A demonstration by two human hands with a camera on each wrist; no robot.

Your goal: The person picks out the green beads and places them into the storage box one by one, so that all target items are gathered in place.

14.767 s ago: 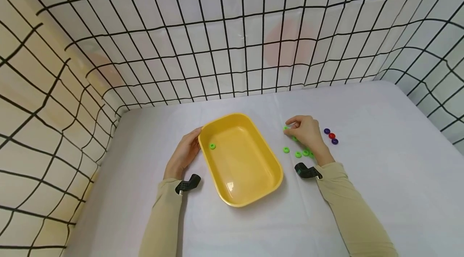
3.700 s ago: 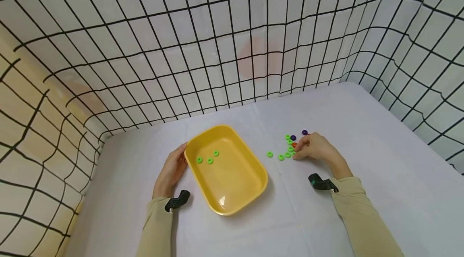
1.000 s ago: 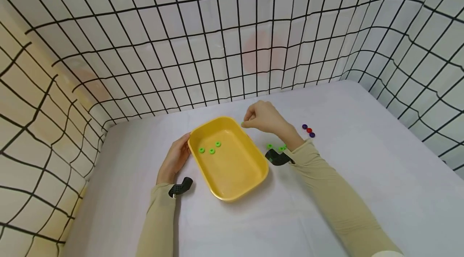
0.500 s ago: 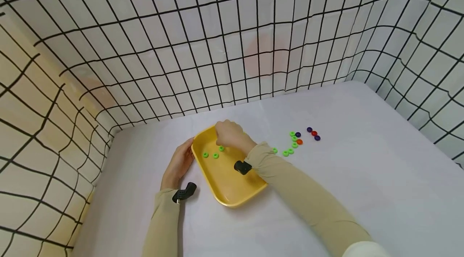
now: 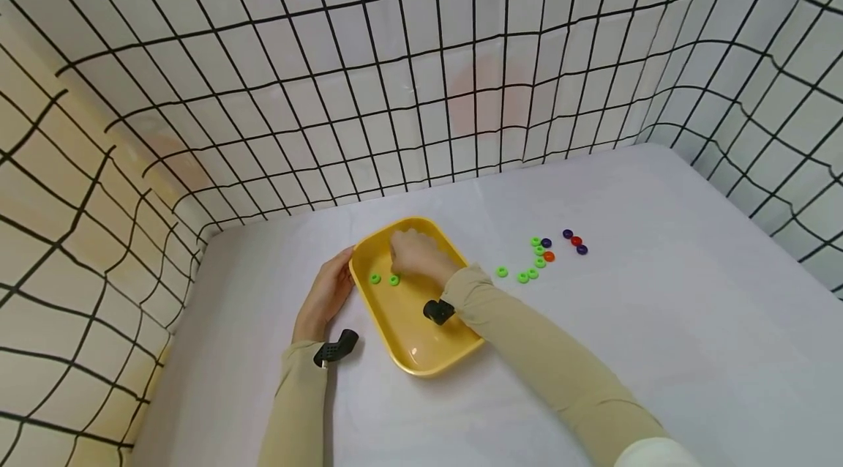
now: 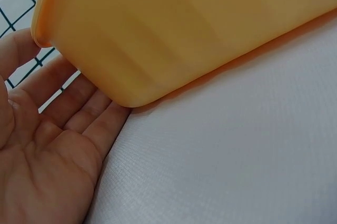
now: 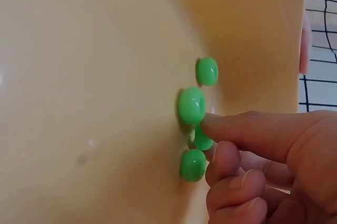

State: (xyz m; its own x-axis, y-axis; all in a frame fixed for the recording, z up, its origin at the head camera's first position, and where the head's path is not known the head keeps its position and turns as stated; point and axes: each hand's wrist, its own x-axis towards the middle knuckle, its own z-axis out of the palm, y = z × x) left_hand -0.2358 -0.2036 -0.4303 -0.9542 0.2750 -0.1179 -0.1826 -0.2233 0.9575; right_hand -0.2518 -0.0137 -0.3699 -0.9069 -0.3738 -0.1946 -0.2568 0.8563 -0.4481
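My left hand (image 5: 324,299) lies along the left side of a yellow tray (image 5: 413,328). In the left wrist view its fairly straight fingers (image 6: 108,124) touch the outer wall, thumb at the rim. Over the tray's far part reaches my right hand (image 5: 421,256). The right wrist view shows its thumb and index finger pinching a small green ring bead (image 7: 203,140) at the tray floor. Close around it lie other green beads, one by the thumb tip (image 7: 192,106), one farther off (image 7: 207,71). From the head camera, the right hand hides part of this group.
Right of the tray, several green beads (image 5: 523,277) form a loose curve on the white cloth. Beside them lie a purple bead (image 5: 546,243) and an orange bead (image 5: 549,256). A short row around a red bead (image 5: 576,241) sits farther right. Black wire mesh (image 5: 474,86) encloses the back and sides.
My right hand has carried a green bead from the table pile leftward down into the tray. Compared with the oldest frame, more green beads lie in the tray. The left hand stays against it.
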